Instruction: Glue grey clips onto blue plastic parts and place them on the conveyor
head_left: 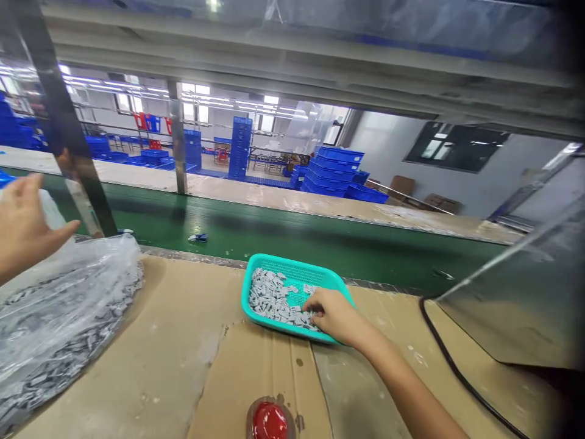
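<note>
A turquoise plastic basket (pixel 292 263) holds many small grey parts (pixel 269 296), heaped mostly at its left and front. My right hand (pixel 326 312) reaches into the basket's right side, its fingers curled down onto the parts; whether a part is between the fingertips is too small to tell. At the left edge my left hand (pixel 27 225) is raised with fingers apart, over a clear plastic bag (pixel 77 305) full of grey parts. Nothing shows in that hand.
Cardboard (pixel 183 347) covers the bench, with a red round object (pixel 269 421) at the front. Beyond runs a green conveyor belt (pixel 228 235) carrying a small dark-blue and white item (pixel 198 238). A metal post stands at left, a black cable and metal panel at right.
</note>
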Motion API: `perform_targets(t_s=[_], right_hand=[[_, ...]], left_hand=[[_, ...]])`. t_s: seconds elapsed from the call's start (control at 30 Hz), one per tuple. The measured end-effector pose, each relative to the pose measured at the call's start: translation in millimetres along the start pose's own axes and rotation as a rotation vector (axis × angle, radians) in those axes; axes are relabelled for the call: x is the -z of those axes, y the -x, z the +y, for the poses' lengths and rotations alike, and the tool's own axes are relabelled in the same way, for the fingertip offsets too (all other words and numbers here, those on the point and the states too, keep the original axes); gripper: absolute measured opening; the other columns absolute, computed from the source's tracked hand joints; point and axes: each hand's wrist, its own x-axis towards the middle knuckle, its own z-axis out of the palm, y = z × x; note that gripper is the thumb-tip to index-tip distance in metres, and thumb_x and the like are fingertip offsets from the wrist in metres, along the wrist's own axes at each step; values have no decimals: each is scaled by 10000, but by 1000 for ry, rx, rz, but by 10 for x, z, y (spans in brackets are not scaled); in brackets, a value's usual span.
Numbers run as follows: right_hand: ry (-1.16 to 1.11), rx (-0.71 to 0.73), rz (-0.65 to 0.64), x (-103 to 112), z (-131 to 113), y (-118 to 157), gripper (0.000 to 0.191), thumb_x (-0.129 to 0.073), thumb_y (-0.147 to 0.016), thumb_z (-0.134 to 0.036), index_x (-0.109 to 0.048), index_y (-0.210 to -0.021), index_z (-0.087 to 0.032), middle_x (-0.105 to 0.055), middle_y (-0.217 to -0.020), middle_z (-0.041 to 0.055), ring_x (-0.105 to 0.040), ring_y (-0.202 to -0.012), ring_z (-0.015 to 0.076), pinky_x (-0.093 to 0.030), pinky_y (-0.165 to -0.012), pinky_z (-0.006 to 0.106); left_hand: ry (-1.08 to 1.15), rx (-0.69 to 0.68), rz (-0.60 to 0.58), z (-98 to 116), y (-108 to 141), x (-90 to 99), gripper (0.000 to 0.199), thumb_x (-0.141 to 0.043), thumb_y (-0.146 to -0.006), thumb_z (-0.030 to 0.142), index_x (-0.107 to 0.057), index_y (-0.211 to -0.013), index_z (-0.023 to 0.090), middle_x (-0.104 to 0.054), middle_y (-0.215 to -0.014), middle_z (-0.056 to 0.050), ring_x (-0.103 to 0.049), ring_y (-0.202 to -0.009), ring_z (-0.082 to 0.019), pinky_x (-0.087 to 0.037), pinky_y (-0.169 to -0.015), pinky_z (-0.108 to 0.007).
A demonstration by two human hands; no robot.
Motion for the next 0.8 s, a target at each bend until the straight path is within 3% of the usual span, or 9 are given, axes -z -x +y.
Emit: perform_targets(t_s=[0.1, 0.17, 0.3, 0.4, 0.53, 0.67, 0.73, 0.8], right_hand=[[-38, 9, 20, -28, 2, 14, 264, -507, -599, -33, -694, -740, -154, -642, -751, 73, -567, -687, 192, -423, -623, 268], [-72, 7, 53, -31, 1, 32, 242, -499, -614, -48, -692, -720, -147, -634, -713, 72, -552, -648, 181, -414, -610, 271], [-182, 2, 129, -8, -4, 94, 245, -466, -633, -40, -684, -683, -142, -633, -676, 66, -536, -615, 170, -418, -626, 295], [-328, -20, 204, 13, -7, 160, 230, -454, -668, -59, -665, -698, -145, -643, -727, 68, -557, -666, 179, -450, -666, 325], [-622, -86, 296, 7, -25, 258, 148, -479, -698, -127, -621, -738, -127, -637, -802, 90, -607, -735, 178, -511, -699, 332], [-907, -87, 339, -5, -146, 357, 120, -554, -699, -240, -592, -745, -136, -611, -852, 80, -634, -706, 170, -544, -692, 326], [-1004, -73, 343, 7, -271, 412, 131, -572, -697, -266, -588, -735, -142, -596, -833, 65, -633, -669, 162, -554, -656, 316], [-1051, -52, 360, 33, -435, 481, 118, -595, -687, -258, -592, -734, -150, -594, -776, 50, -622, -658, 160, -554, -626, 302]], left_hand=[[92, -363, -479, 574, 9, -304, 570, -507, -740, 208, -314, -1257, 65, -374, -1295, -145, -294, -1231, -237, -222, -1021, -361], [142, -434, -634, 926, -13, -625, 527, -509, -732, 141, -379, -1243, 142, -343, -1335, -111, -295, -1241, -212, -247, -1010, -305], [189, -293, -767, 1304, -70, -1247, 428, -547, -742, 127, -472, -1163, 149, -392, -1293, -133, -372, -1182, -282, -305, -958, -454], [282, -129, -773, 1313, -55, -1442, 288, -534, -790, 225, -521, -1059, 122, -493, -1170, -105, -440, -1101, -250, -325, -927, -488], [528, 62, -726, 1306, 53, -1299, 157, -540, -782, 238, -556, -890, 125, -542, -1038, -74, -462, -1049, -227, -336, -911, -455], [916, 257, -717, 1610, 346, -831, 70, -412, -774, 173, -475, -786, 146, -554, -868, -46, -540, -902, -185, -421, -841, -376], [1134, 303, -825, 1833, 620, -523, 97, -353, -728, 117, -436, -741, 164, -541, -743, -26, -568, -757, -141, -468, -768, -317], [1290, 320, -974, 2035, 951, -213, 68, -431, -659, 118, -436, -705, 167, -515, -648, -8, -548, -628, -123, -487, -697, -292]])
